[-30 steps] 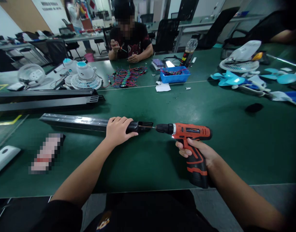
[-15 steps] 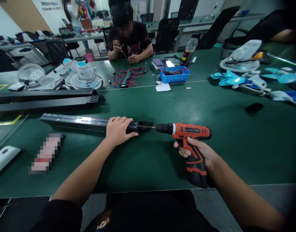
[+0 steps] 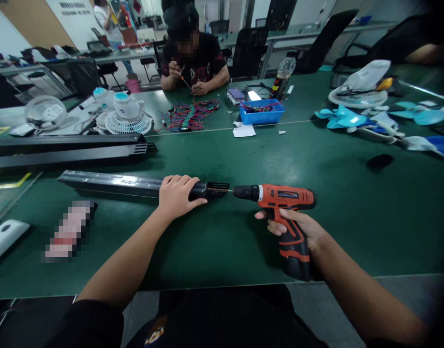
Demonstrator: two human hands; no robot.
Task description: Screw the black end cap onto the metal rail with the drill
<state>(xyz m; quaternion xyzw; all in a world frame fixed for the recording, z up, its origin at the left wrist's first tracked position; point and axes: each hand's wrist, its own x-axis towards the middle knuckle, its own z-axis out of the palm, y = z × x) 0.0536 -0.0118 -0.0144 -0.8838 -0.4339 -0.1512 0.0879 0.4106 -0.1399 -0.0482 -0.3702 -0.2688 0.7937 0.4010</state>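
My left hand (image 3: 179,195) is wrapped over a long black metal bar (image 3: 109,182) near its right end, pressing it on the green table (image 3: 214,251). That end has a slotted black piece (image 3: 218,189). My right hand (image 3: 298,224) grips an orange-and-black cordless drill (image 3: 285,195) by its handle, with the index finger stretched out in front of the trigger. The drill's thin bit (image 3: 229,191) points left into the slotted end; where its tip sits is hidden.
More black bars (image 3: 69,153) lie behind on the left. A phone (image 3: 69,232) and a white object (image 3: 6,239) lie at the near left. Beyond are wired circuit boards (image 3: 189,117), a blue bin (image 3: 262,113), fan parts (image 3: 343,116), and a person (image 3: 196,58) seated across the table.
My right index finger has moved off the trigger and stretched forward. The drill, the bar and my left hand stay almost where they were.
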